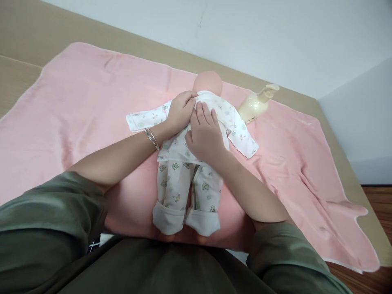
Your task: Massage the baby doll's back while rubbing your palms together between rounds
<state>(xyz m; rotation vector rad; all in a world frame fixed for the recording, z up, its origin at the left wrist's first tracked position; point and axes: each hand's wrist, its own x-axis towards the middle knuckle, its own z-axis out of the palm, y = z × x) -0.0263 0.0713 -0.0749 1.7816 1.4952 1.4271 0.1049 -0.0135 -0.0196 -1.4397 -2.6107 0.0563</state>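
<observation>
A baby doll (208, 83) lies on a pink blanket (122, 85), its bare head away from me and no face showing. It wears a white printed top (176, 147) and white printed trousers (177, 185) with turned-up cuffs. My left hand (181, 111) rests at the doll's upper body near the neck, fingers lying over the top, a silver bangle on the wrist. Close beside it, my right hand (206, 132) lies flat on the middle of the top with fingers spread. The doll's sleeves stretch out to both sides.
A cream pump bottle (255, 107) lies tilted on the blanket beyond the doll's right-hand sleeve. The wooden surface (147, 47) shows around the blanket's edges, with a white wall (245, 36) behind it. Brown wooden floor (378, 204) appears at the far right.
</observation>
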